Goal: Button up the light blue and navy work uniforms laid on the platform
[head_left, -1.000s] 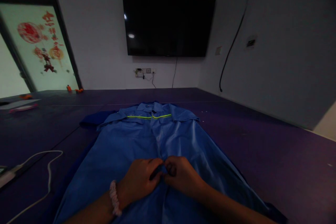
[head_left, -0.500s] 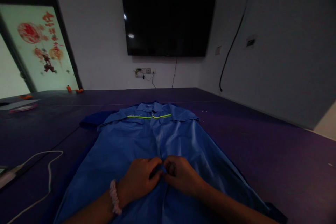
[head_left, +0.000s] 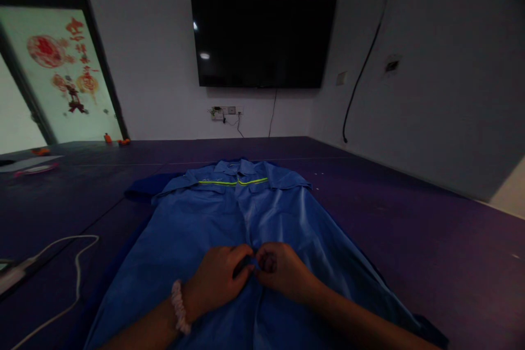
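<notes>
A blue short-sleeved work shirt (head_left: 197, 219) lies spread out on the dark purple surface, its collar pointing away from me. Yellow-green stripes cross its chest. At the lower middle of its front opening, my left hand (head_left: 223, 273), with a pink scrunchie (head_left: 180, 307) on the wrist, pinches the placket between thumb and fingers. My right hand (head_left: 283, 272) pinches the same placket from the right, fingers curled, close to the left fingertips. Whether a button is between the fingertips, I cannot tell. Darker blue cloth (head_left: 150, 186) shows under the shirt's left side.
On the left, a white cable (head_left: 77, 268) runs to a device (head_left: 12, 276) at the edge of view. Farther back lie orange objects (head_left: 123, 142) and a pale flat sheet (head_left: 30, 164). A television (head_left: 264, 38) hangs on the wall, and a black cable (head_left: 365, 60) dangles at the right.
Both hands stay at the same place on the placket, with only a slight shift of the fingers. The shirt has not moved.
</notes>
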Motion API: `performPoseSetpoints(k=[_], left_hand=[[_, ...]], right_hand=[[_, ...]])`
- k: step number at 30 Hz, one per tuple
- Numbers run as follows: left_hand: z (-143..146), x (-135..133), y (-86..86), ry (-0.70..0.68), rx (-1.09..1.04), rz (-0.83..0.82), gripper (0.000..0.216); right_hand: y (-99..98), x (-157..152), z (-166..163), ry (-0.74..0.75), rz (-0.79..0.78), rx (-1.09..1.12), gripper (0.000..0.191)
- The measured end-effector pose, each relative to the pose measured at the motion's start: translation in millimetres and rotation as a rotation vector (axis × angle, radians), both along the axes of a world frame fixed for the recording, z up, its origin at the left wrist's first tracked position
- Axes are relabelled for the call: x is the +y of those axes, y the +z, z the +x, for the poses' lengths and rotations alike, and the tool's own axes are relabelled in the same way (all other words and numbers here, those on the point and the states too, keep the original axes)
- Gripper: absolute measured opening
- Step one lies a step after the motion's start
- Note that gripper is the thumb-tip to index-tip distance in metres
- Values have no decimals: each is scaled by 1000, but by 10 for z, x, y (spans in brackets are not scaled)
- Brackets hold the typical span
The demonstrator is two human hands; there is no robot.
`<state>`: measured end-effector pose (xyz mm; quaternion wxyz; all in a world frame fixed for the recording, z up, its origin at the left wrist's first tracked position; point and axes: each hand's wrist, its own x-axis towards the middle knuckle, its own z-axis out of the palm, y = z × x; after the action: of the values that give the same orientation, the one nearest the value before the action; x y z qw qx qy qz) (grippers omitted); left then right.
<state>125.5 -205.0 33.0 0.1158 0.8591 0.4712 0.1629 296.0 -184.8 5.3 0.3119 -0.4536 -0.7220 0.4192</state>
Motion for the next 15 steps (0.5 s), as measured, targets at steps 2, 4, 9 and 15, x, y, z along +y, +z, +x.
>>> performPoseSetpoints(k=[2,4,9,15], left_hand=[[-2,3,-5,-5,-16,-4,20],[-4,8,-9,-12,-27,-11,21],[-6,17,-11,-19,-25,-22,20],[-10,14,-19,-25,9,-6,18]], right_hand=[[-19,9,1,-1,3,11,11],[-31,12,1,0,-5,18,12],[-38,4,-5,1,0,45,11],[-94,28,-16,-2,-36,86,12]])
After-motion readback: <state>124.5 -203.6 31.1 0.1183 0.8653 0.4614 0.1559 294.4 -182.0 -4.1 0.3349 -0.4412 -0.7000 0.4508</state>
